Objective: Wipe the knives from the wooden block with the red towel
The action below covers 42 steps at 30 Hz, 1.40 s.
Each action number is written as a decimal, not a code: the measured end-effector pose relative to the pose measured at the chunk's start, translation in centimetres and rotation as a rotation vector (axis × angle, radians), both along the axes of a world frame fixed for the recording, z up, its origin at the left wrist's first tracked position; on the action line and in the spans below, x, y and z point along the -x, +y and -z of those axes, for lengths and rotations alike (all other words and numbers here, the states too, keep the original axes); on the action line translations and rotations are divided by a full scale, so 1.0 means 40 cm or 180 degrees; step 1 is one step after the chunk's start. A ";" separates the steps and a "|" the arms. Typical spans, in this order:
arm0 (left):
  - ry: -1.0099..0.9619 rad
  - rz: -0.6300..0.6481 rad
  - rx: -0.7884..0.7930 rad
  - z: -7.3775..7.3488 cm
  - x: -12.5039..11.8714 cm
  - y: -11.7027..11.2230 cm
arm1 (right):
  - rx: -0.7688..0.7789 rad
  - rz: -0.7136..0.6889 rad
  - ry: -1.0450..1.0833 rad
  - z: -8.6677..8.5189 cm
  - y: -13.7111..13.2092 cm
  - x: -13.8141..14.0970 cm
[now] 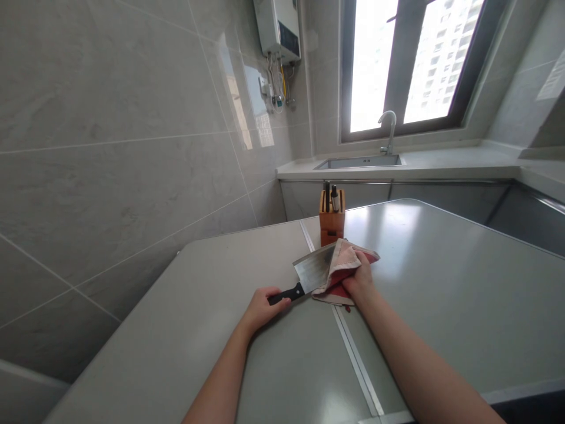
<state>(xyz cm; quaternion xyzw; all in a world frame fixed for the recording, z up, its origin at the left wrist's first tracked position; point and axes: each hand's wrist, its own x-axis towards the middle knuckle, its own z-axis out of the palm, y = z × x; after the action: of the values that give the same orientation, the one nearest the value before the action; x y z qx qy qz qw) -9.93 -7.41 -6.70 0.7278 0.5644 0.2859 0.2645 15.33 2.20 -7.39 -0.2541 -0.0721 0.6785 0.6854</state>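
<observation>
Steel cleaver (314,270) sits gripped in the closed left hand (260,309); the right hand (358,281) clamps a pink cloth (345,259) over it.

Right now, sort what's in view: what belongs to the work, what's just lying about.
In use: left hand gripping a cleaver; right hand on a pink-and-red cloth over the blade.
Just there: wooden knife block, steel sink, faucet, wall water heater.
</observation>
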 end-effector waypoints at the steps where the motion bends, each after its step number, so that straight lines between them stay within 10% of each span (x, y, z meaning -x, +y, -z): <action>1: -0.0003 0.0004 0.0004 0.000 0.000 0.000 | 0.0000 0.0018 0.0008 -0.002 -0.002 -0.001; 42: -0.0104 0.0020 0.0087 -0.007 0.001 -0.001 | -0.0142 -0.0315 -0.0343 -0.010 -0.030 0.051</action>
<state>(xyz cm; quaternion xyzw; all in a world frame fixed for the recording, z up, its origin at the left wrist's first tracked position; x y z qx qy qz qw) -9.97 -7.45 -6.42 0.7211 0.5616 0.2891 0.2845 13.29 1.01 -7.00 -0.2711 -0.1366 0.6951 0.6516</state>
